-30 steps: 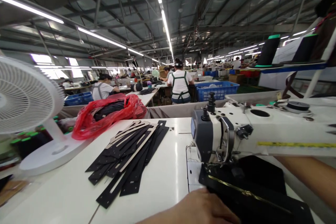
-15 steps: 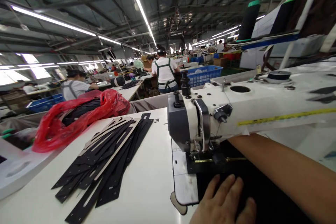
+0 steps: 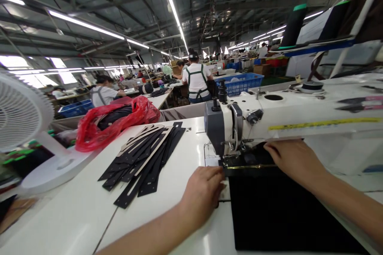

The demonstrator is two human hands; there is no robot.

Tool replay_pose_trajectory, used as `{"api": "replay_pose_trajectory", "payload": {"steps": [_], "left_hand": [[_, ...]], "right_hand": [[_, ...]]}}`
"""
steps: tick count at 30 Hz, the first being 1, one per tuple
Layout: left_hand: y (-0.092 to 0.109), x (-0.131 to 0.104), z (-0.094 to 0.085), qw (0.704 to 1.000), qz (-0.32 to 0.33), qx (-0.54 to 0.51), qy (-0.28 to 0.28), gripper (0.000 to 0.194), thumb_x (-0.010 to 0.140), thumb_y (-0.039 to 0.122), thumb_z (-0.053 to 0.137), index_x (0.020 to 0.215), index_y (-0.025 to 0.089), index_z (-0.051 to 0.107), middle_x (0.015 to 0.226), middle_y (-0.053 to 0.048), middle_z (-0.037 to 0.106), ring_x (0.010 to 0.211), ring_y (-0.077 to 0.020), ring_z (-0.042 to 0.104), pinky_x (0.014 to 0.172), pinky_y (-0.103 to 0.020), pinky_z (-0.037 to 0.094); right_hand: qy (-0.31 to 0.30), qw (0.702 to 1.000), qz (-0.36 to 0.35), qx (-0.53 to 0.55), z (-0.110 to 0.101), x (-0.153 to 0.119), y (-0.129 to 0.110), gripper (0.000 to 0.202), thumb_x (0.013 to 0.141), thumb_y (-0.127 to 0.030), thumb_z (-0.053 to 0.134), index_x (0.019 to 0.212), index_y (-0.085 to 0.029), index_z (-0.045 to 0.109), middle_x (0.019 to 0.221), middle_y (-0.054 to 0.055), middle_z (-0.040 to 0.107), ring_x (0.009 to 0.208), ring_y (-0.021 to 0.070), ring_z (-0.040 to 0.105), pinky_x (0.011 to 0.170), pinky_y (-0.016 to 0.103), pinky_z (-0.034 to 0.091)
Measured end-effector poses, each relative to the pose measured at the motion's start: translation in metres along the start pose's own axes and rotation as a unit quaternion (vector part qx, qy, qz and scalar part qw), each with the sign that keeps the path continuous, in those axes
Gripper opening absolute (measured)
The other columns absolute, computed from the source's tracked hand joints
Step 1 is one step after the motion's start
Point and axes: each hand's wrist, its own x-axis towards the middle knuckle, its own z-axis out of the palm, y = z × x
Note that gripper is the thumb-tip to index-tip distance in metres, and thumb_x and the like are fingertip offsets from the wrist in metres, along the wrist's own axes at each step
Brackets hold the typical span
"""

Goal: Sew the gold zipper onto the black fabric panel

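a big black cloth (image 3: 281,215) is lying flat on the white desk (image 3: 185,191), right in front of the person. the left hand (image 3: 203,189) is curling at the cloth's left edge, with the fingers pinching the corner by the gold zipper (image 3: 248,166). the right hand (image 3: 291,159) is lying half open on the cloth's far edge, with the fingertips pressing down beside the zipper. the zipper is running along the top of the cloth, just under the needle end of the white sewing machine (image 3: 269,121). a yellow tape measure (image 3: 323,123) is sticking along the machine's arm. to the left, a pile of black strips (image 3: 143,159) is lying on the desk. past it, a red plastic bag (image 3: 116,123) is sitting near a white fan (image 3: 20,115). far back, a person in a green apron (image 3: 196,81) is standing by a blue basket (image 3: 239,83).
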Motion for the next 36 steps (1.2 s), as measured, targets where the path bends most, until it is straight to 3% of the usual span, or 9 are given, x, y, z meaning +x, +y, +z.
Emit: {"api": "replay_pose_trajectory", "payload": {"steps": [2,4,8,15,21,23,26,31,36], "left_hand": [[-0.013,0.005,0.0,0.999,0.026,0.03,-0.038,0.018,0.087,0.016,0.052,0.102,0.015,0.062,0.108,-0.01,0.065,0.101,-0.0225,0.06,0.088,-0.04,0.047],[-0.019,0.012,0.002,0.995,0.039,0.048,-0.08,0.017,0.084,0.012,0.054,0.099,0.016,0.062,0.104,-0.008,0.067,0.099,-0.02,0.061,0.094,-0.038,0.043],[-0.019,0.025,-0.001,0.992,-0.019,0.067,-0.103,0.018,0.082,0.006,0.052,0.087,0.016,0.065,0.08,-0.003,0.07,0.077,-0.0171,0.065,0.087,-0.035,0.044],[-0.017,0.027,-0.002,0.992,-0.056,0.072,-0.093,0.015,0.084,0.009,0.052,0.082,0.017,0.065,0.075,-0.002,0.069,0.073,-0.0171,0.063,0.079,-0.031,0.044],[-0.013,0.014,0.006,0.993,-0.006,0.074,-0.091,0.015,0.082,0.011,0.055,0.091,0.018,0.063,0.092,-0.003,0.068,0.085,-0.0165,0.062,0.092,-0.035,0.038],[-0.012,0.01,0.008,0.991,0.02,0.088,-0.098,0.019,0.08,0.013,0.056,0.097,0.017,0.061,0.099,-0.006,0.065,0.092,-0.0187,0.061,0.094,-0.038,0.037],[-0.01,0.007,0.01,0.988,0.024,0.119,-0.095,0.026,0.078,0.013,0.055,0.103,0.015,0.058,0.106,-0.009,0.062,0.102,-0.0217,0.057,0.098,-0.041,0.035],[-0.008,0.008,0.011,0.986,0.036,0.132,-0.095,0.02,0.082,0.013,0.051,0.101,0.012,0.059,0.106,-0.012,0.063,0.103,-0.0209,0.058,0.099,-0.039,0.037],[-0.01,0.01,0.01,0.985,0.066,0.137,-0.081,0.02,0.089,0.011,0.041,0.098,0.011,0.059,0.102,-0.011,0.065,0.101,-0.0203,0.06,0.098,-0.041,0.039]], "right_hand": [[-0.004,0.997,-0.062,0.041,-0.006,-0.03,-0.025,0.021,0.09,-0.026,0.046,0.087,-0.016,0.064,0.089,0.006,0.066,0.082,0.0185,0.061,0.078,0.036,0.049],[0.001,0.984,-0.155,0.085,-0.01,-0.063,-0.051,0.029,0.09,-0.026,0.043,0.109,-0.014,0.061,0.11,0.01,0.063,0.101,0.0213,0.058,0.085,0.036,0.048],[0.006,0.972,-0.221,0.081,-0.017,-0.094,-0.079,0.041,0.087,-0.026,0.047,0.125,-0.01,0.051,0.128,0.01,0.052,0.115,0.025,0.049,0.091,0.041,0.045],[-0.038,0.987,-0.089,0.132,0.001,-0.044,-0.081,0.026,0.087,-0.02,0.045,0.105,-0.011,0.062,0.091,0.011,0.063,0.081,0.0237,0.059,0.072,0.04,0.051],[-0.025,0.983,-0.122,0.135,0.007,-0.042,-0.084,0.023,0.087,-0.016,0.044,0.097,-0.016,0.066,0.08,0.006,0.063,0.07,0.0199,0.059,0.065,0.036,0.05],[0.009,0.981,-0.141,0.13,0.005,-0.042,-0.08,0.026,0.089,-0.017,0.041,0.096,-0.016,0.066,0.085,0.008,0.064,0.075,0.0205,0.06,0.069,0.037,0.05],[0.056,0.976,-0.178,0.109,0.012,-0.036,-0.07,0.031,0.09,-0.016,0.039,0.108,-0.009,0.062,0.108,0.014,0.063,0.098,0.0253,0.058,0.083,0.043,0.048],[0.025,0.976,-0.188,0.106,0.03,-0.032,-0.068,0.034,0.088,-0.013,0.039,0.115,-0.006,0.059,0.121,0.014,0.058,0.112,0.0259,0.052,0.091,0.043,0.047],[-0.004,0.982,-0.146,0.124,0.027,-0.034,-0.079,0.033,0.088,-0.013,0.04,0.113,-0.006,0.06,0.12,0.015,0.058,0.112,0.0258,0.052,0.095,0.043,0.044]]}}
